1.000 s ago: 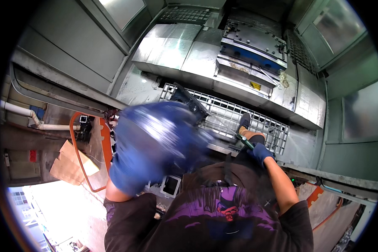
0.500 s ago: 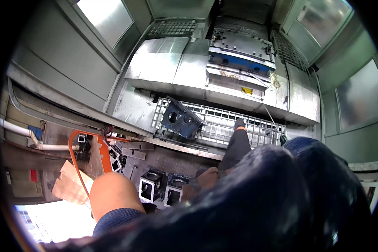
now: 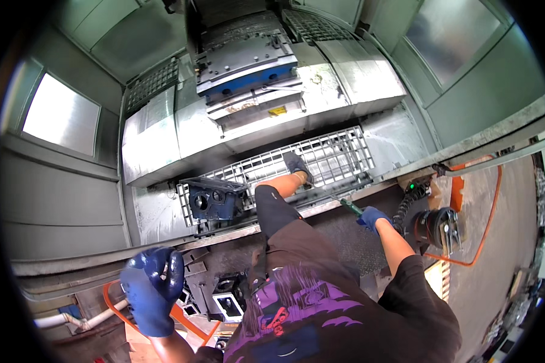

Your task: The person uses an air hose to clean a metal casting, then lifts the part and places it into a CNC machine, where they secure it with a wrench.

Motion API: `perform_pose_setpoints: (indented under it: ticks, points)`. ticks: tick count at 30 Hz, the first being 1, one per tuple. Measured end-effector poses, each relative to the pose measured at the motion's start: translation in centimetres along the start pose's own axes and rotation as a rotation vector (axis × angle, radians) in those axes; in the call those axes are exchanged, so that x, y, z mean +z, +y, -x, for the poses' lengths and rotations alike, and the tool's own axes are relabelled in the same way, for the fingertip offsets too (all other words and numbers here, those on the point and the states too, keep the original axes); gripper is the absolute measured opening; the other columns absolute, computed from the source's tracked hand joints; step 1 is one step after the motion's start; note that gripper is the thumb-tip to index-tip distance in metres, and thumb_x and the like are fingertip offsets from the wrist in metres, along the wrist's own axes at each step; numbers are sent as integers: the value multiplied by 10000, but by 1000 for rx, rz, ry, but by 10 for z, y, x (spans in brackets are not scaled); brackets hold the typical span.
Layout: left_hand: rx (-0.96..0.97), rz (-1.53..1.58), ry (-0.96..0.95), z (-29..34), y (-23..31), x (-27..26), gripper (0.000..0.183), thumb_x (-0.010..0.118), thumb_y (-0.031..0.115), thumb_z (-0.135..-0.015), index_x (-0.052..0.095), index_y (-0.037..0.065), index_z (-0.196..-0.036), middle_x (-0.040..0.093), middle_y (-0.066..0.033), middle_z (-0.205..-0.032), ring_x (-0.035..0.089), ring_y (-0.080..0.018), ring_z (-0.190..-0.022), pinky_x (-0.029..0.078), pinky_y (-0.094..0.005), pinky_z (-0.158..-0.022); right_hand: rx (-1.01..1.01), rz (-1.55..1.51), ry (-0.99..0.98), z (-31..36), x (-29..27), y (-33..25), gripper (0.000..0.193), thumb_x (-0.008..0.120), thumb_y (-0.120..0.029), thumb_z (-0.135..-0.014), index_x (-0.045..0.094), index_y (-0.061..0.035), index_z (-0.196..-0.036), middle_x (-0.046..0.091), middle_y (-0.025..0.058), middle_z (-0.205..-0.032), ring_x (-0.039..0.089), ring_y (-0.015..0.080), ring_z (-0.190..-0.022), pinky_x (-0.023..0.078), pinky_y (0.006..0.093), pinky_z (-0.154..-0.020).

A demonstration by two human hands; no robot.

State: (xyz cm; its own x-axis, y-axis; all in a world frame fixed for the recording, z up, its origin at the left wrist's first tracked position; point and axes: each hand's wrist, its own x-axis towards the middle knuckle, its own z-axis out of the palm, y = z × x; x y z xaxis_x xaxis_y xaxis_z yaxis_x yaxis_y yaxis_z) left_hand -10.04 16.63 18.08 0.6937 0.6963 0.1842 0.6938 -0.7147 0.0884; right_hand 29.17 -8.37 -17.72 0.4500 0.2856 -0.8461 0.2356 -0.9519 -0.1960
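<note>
My left hand (image 3: 151, 291), in a wet-looking blue glove, is raised at the lower left with its fingers curled in. A small pale spot shows between the fingers, too small to name. On the right, my gloved right hand (image 3: 374, 219) is wrapped round a green air gun (image 3: 352, 208), whose thin nozzle points toward the machine's front sill. A dark cast metal part (image 3: 215, 201) with round holes rests on the metal grating (image 3: 339, 158), left of my foot. Neither hand touches that part.
My leg (image 3: 278, 209) reaches over the sill onto the grating. Behind stands a fixture block (image 3: 248, 63) with a blue band, between sloped metal covers (image 3: 351, 66). Castings (image 3: 227, 305) lie on the floor at lower left. A black coiled hose (image 3: 401, 210) and a drum with tools (image 3: 440, 230) are at right.
The view has swung round, so the machine appears turned. My gloved hands, large and close before, are now lower and wide apart. The air gun now shows plainly in my right hand.
</note>
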Motion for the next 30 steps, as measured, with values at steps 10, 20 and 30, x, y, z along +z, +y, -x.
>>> perform_pose_setpoints:
  ticks: [10, 20, 30]
  points:
    - [-495, 397, -309, 126, -38, 153, 151, 604, 155, -835, 694, 51, -897, 689, -135, -810, 682, -248, -764, 516, -331, -690, 34, 228, 146, -25, 20, 13, 321, 720, -269, -749, 693, -39, -971, 667, 206, -956, 652, 353, -909, 500, 427, -783]
    - [-793, 664, -487, 175, -30, 251, 248, 601, 273, -868, 693, 62, -961, 694, -140, -879, 678, -253, -803, 509, -343, -718, 114, 135, 177, -49, 29, -25, 328, 686, -246, -728, 694, -56, -994, 648, 211, -1036, 630, 349, -995, 495, 426, -833]
    - [-1154, 811, -722, 348, -61, 351, 300, 577, 331, -858, 686, 69, -954, 698, -103, -858, 669, -221, -753, 506, -347, -657, 99, 170, 207, -78, 30, -42, 363, 668, -261, -745, 677, -61, -1049, 637, 179, -1112, 609, 323, -1062, 486, 411, -887]
